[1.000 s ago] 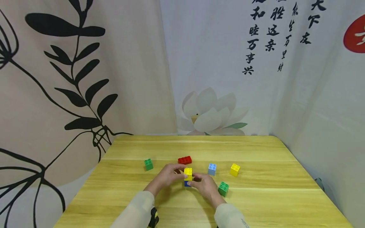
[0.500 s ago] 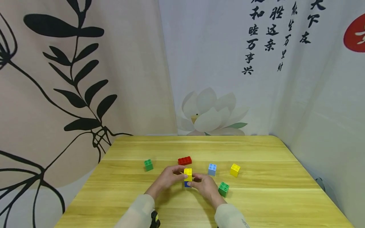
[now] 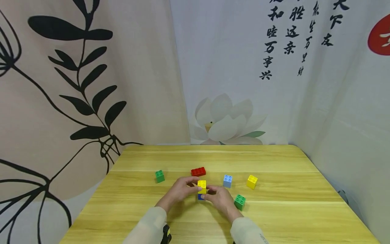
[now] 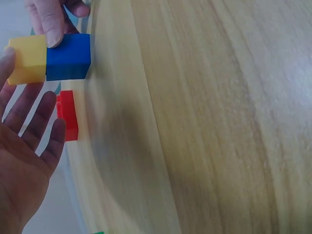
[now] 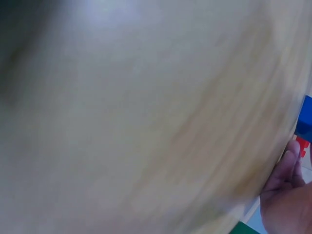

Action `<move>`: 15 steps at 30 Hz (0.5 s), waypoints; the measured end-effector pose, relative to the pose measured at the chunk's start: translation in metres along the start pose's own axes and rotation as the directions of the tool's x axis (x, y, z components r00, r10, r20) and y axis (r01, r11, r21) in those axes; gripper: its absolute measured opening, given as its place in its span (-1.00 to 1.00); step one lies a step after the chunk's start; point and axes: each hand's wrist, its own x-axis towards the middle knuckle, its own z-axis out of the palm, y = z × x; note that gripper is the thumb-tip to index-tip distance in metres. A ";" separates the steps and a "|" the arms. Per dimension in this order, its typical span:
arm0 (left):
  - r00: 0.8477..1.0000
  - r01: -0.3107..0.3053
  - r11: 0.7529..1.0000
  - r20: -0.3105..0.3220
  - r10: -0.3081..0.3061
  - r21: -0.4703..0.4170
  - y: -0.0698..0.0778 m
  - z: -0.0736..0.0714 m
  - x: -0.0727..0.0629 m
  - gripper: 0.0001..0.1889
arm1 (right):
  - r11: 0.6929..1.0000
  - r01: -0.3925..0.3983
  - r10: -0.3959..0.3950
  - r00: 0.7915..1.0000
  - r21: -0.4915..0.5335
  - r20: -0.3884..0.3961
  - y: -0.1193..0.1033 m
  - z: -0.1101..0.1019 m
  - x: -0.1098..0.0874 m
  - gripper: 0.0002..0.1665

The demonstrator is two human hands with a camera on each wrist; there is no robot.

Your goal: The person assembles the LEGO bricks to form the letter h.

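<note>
My left hand (image 3: 180, 190) pinches a yellow building block (image 3: 201, 186) between thumb and fingers. Directly below it in the head view is a dark blue building block (image 3: 200, 197), which my right hand (image 3: 220, 200) pinches from the other side. Seen from the left wrist, the yellow block (image 4: 29, 59) and the blue block (image 4: 69, 57) sit face to face in a straight line, with the right thumb where they meet. Both blocks are held up over the table. At its right edge, the right wrist view catches only part of the blue block (image 5: 305, 119).
Behind the hands lies a red brick (image 3: 198, 171) on the wooden table (image 3: 292, 223). A green block (image 3: 159, 176) is off to the left. To the right are a light blue block (image 3: 227, 181), another yellow block (image 3: 252, 182) and a second green block (image 3: 239, 202), close to the right wrist.
</note>
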 end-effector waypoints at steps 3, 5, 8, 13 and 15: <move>1.000 0.002 1.000 0.003 -0.002 0.003 0.002 0.001 0.001 -0.61 | 1.000 -0.005 0.005 1.000 0.004 0.002 0.000 -0.001 -0.001 -0.37; 1.000 0.008 1.000 0.007 -0.008 0.001 0.003 0.001 0.001 -0.61 | 1.000 -0.008 0.008 1.000 0.011 0.003 0.000 -0.002 -0.002 -0.37; 1.000 0.006 1.000 0.016 -0.006 -0.001 0.003 0.001 0.001 -0.61 | 1.000 -0.010 0.010 1.000 0.025 0.007 -0.001 -0.003 -0.003 -0.38; 1.000 -0.016 1.000 0.018 0.016 0.012 0.002 0.000 -0.001 -0.62 | 0.999 -0.005 0.005 1.000 0.045 0.015 -0.001 -0.002 -0.004 -0.36; 1.000 -0.016 1.000 0.019 0.015 0.013 0.002 -0.002 -0.002 -0.61 | 0.999 -0.001 0.001 1.000 0.052 0.016 -0.001 -0.001 -0.004 -0.35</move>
